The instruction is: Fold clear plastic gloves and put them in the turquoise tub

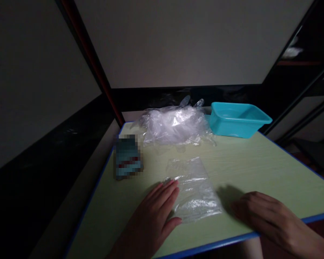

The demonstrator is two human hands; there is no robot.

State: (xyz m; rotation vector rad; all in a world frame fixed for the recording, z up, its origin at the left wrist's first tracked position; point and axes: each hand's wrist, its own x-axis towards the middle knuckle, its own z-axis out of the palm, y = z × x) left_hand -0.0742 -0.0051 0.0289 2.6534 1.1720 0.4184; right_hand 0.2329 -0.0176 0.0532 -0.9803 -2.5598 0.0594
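A flat, clear plastic bag or sheet (197, 190) lies on the pale yellow-green tabletop (259, 165). My left hand (159, 212) rests along its left edge, fingers stretched out and thumb apart, fingertips touching the plastic. To the right of the sheet, my right hand (267, 216) is above the front of the table, apart from the plastic. Its fingers are curled downward, and the fingertips are dark and hidden, so whether they hold anything cannot be seen. Farther back lies a crumpled pile of clear plastic (175, 126).
A turquoise plastic basin (234, 126) stands at the back right of the table. At the left edge lies a dark, pixelated object (128, 156). Blue edging (210, 246) borders the table, and pale panels (183, 43) rise behind it.
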